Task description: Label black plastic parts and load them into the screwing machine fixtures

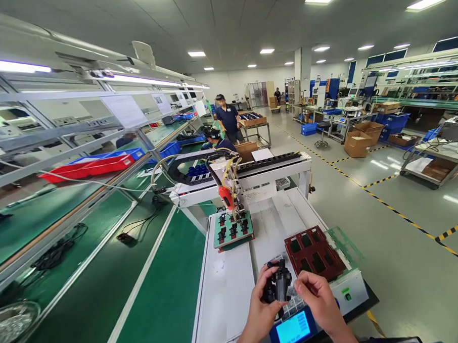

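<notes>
My left hand (262, 304) is wrapped round a small black part (279, 285) and holds it above the front of the white machine table (226, 283). My right hand (317, 299) pinches the same part from the right side. Just behind the hands lies a dark red fixture tray (314, 252) with several empty pockets. Farther back a green fixture (232, 231) holds several black parts under the machine's red tool head (227, 197).
A blue-lit screen (294, 329) sits below my hands. A green conveyor belt (142, 276) runs along the left, with red and blue bins (92, 166) on the shelf. Two people work farther down the line. Cardboard boxes (359, 143) and carts stand across the aisle.
</notes>
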Available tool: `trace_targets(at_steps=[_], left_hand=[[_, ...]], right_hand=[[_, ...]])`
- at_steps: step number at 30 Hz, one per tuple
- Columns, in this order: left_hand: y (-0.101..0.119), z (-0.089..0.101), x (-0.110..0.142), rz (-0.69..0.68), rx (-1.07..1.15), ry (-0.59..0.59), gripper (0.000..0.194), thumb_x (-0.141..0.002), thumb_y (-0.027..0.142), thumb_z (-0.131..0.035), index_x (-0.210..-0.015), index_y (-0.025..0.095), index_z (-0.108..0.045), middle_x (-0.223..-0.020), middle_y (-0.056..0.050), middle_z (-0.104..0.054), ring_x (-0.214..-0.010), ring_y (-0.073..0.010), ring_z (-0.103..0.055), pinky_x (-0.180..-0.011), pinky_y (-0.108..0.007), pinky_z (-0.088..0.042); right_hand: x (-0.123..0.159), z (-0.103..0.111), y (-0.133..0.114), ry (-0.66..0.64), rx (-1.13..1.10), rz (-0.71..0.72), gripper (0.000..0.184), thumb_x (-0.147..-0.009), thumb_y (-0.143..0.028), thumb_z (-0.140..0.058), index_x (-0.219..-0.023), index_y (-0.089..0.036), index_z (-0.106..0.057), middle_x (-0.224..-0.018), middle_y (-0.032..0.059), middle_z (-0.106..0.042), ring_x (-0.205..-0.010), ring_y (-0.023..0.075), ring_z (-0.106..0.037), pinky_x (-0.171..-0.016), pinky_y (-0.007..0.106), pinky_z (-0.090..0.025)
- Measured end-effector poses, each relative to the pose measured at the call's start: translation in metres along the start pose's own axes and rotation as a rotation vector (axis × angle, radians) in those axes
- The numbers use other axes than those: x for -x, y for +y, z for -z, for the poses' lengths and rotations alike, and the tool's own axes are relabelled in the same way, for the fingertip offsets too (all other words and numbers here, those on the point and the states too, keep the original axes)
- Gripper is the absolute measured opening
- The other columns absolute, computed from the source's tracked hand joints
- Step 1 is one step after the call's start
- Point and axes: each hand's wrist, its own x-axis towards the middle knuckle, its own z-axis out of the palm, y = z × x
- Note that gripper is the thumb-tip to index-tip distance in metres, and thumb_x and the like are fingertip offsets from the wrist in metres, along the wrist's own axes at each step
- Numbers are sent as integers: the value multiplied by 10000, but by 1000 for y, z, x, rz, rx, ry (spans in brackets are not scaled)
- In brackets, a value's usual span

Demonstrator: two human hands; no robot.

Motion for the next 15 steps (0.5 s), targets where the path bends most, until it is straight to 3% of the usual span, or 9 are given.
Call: trace_targets(at_steps=[4,10,15], left_hand=[[4,-4,2,-32,-63,17,630,-675,298,-918,-1278,255,-741,-1529,-154,-587,-1483,-430,-481,-1213,-555,-426],[8,-6,3,-18,-52,21,625,-644,179,-897,-1243,284,-749,-1520,-129,-589,-1487,-412,-478,-1236,-551,-385],[11,-6,3,0,-52,22,635,-631,141,-869,-1237,292,-753,-1517,-128,-580,-1489,-415,-467,-1257,-576,-331]], right_hand=[[6,-9,-2,-53,105,-45,481,-998,-606,-630,-746,-197,-589,-683,-40,-447,-632,143,-384,-591,292,-282],[6,-14,-14,11,260,92,447,-1023,-556,-599,-753,-202,-638,-732,-9,-533,-661,167,-489,-607,292,-362],[7,-14,-18,12,350,124,421,-1038,-529,-573,-765,-215,-637,-745,1,-560,-664,177,-526,-607,293,-385]])
